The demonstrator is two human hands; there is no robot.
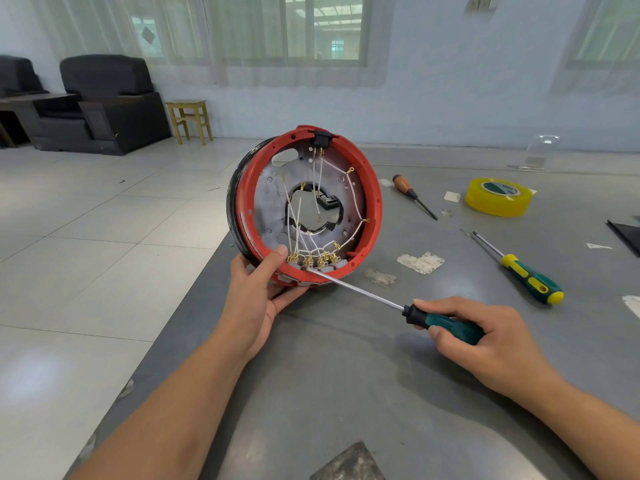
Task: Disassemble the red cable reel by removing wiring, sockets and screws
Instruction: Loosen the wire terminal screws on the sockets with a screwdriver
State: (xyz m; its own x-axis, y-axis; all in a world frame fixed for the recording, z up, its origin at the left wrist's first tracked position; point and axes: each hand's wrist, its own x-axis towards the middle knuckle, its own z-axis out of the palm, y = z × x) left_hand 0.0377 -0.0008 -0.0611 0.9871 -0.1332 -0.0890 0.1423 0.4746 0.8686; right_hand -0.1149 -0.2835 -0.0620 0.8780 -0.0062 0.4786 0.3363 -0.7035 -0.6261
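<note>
The red cable reel (304,206), judged rigid at its rim but delicate in its thin white wires (313,251), is propped on edge on the table (381,393), gripped at the lower rim by the left hand (258,289), while the screwdriver (408,308) is clasped in the right hand (485,337).

Pale blue wall (433,98); curtained window (287,29) letting in daylight. White tiled floor (86,220). Dark armchairs (104,102) at left, small wooden stool (189,120) beside them.
</note>
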